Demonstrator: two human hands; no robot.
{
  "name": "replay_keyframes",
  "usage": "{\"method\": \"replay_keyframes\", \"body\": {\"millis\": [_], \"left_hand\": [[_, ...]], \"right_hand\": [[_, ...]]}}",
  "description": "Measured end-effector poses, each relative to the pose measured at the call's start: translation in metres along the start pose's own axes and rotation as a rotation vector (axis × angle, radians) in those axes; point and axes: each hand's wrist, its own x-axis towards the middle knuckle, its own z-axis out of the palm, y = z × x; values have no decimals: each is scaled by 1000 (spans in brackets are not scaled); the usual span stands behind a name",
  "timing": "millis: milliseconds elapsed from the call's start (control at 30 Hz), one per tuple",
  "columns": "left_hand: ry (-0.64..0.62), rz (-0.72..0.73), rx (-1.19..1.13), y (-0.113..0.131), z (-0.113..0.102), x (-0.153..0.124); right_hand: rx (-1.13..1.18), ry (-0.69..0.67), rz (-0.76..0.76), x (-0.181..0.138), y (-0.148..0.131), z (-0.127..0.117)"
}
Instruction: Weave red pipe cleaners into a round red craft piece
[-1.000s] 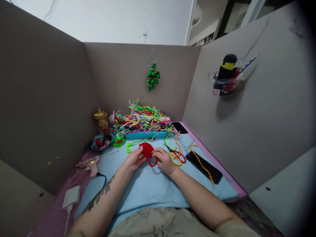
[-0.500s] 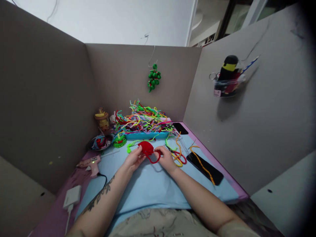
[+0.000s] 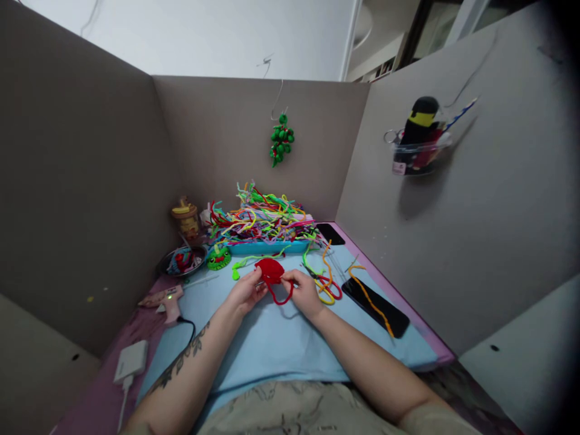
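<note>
My left hand (image 3: 247,292) is closed on the left edge of a rounded red yarn piece (image 3: 270,270), thumb on top. At the piece's right edge my right hand (image 3: 302,291) pinches its fingers. A thick red yarn strand (image 3: 281,302) hangs in a loop below the piece and runs up to those right fingers. Whether a small tool is also between them cannot be made out. Just right of my right hand lie scissors (image 3: 334,289) with red and yellow handles. Bright green yarn (image 3: 254,260) lies behind the red piece.
A blue tray (image 3: 272,248) heaped with colourful yarn ends stands at the back. To the left are a green crocheted piece (image 3: 219,258), a dark bowl (image 3: 165,264), a pink glue gun (image 3: 170,302) and a white power block (image 3: 131,361). Orange yarn crosses a black phone (image 3: 396,320) at right.
My right fingers have moved slightly left and up against the red piece's edge. The red loop hangs a little lower. My left hand keeps its hold.
</note>
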Motion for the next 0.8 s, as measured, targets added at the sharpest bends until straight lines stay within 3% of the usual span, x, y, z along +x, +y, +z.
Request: {"method": "replay_keyframes", "body": {"millis": [133, 367, 567, 800], "left_hand": [[12, -18, -18, 1, 0, 0], [23, 39, -14, 2, 2, -2], [27, 9, -22, 3, 3, -3], [40, 29, -33, 0, 2, 0]], "right_hand": [[30, 10, -8, -1, 0, 3], [-164, -47, -237, 2, -5, -2], [-168, -101, -275, 1, -10, -3], [-213, -21, -253, -1, -6, 7]]}}
